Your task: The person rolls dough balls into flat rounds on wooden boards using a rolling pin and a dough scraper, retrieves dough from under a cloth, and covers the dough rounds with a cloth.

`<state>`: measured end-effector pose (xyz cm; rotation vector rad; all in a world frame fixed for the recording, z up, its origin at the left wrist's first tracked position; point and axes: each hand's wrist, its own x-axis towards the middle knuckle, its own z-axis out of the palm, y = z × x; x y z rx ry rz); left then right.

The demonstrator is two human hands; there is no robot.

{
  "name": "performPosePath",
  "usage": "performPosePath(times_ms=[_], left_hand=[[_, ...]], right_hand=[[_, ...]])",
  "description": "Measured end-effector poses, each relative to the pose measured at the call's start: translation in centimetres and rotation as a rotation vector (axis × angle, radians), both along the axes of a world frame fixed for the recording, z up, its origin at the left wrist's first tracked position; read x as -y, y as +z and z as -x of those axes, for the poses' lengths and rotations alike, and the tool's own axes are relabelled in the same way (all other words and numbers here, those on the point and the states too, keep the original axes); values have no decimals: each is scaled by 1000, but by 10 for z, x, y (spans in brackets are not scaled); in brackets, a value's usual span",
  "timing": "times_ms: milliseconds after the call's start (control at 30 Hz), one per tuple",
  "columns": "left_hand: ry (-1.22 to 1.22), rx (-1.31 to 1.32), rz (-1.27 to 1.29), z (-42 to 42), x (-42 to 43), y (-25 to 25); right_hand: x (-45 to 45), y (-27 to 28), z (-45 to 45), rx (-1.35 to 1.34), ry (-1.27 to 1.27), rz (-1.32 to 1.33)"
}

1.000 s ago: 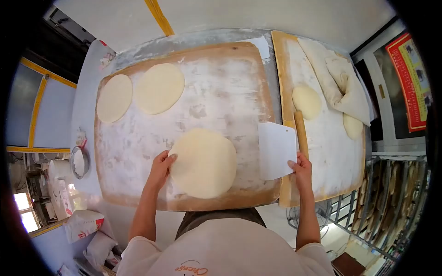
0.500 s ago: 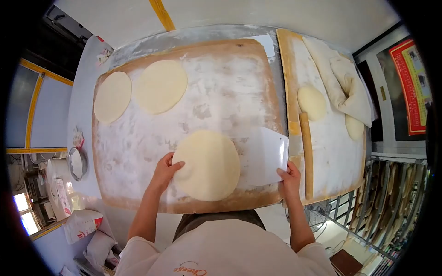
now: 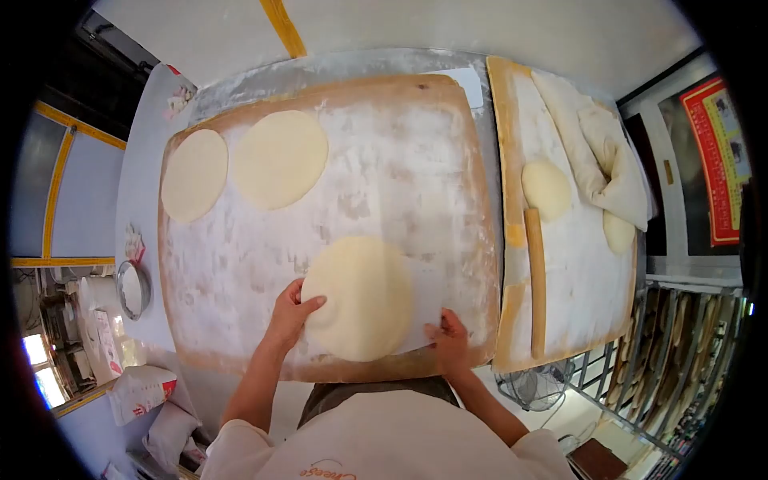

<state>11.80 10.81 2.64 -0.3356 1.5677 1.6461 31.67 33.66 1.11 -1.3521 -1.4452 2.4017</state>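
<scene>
A flat round of dough lies near the front edge of the floured board. My left hand pinches its left edge, thumb on top. On the right, my right hand, somewhat blurred, grips the edge of a thin white plastic sheet. Most of that sheet is hidden beneath the dough. Two more flat dough rounds, one at the far left and one beside it, rest toward the back of the same board.
Right of the floured board, a second board holds a rolling pin, a dough ball, another dough piece and a folded cloth. A metal bowl stands left. A rack is at right.
My right hand has moved left with the white sheet, which has slid under the dough round. My left hand stays at the dough's left edge.
</scene>
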Motion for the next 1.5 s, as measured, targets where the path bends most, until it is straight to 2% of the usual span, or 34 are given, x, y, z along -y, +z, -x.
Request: performPosePath(times_ms=[33,167,200,333,433,533,567,633,700,800,900,967,1100,1167,1267,1433,1500], left_hand=[[28,28,-23,2,-2,0],[60,56,-94,29,-19,35],[64,36,-130,41,-27,42],[44,-195,-254,106,-79,75],[-32,-215,-180,168,-109,61],[-205,-733,512,202,-135,34],[-247,-960,542,204,-145,22],[-324,-1416,595,190,-168,1],[-722,-1673,802,169,-208,2],[-818,-1595,625,132,-254,-22],[-822,-1595,526,121,-274,-32],[-893,-1605,449,116,-284,-34],[-858,-1659,717,161,-276,-36],[-901,-1682,738,172,-274,-35],[-894,-1624,781,193,-259,-40],[-928,-1448,868,186,-279,-12],[-929,-1575,813,171,-300,-30]], right_hand=[[7,-1,8,42,11,24],[-9,21,32,-158,-148,347],[-23,26,38,-83,-114,319],[-77,60,100,-247,-93,99],[-115,54,144,-285,-198,20],[-146,15,151,-185,-312,-154],[-158,1,150,-143,-343,-229],[-166,-12,152,-122,-379,-206],[-163,-19,166,-129,-327,-197],[-126,-36,201,-235,-141,-14],[-137,-10,197,-361,-237,17],[-154,-15,187,-341,-244,-87],[-174,-10,180,-170,-234,-245],[-182,-8,172,-49,-198,-345],[-187,3,140,-106,-451,-325],[-180,15,74,-156,-478,-248],[-169,15,61,-156,-492,-223]])
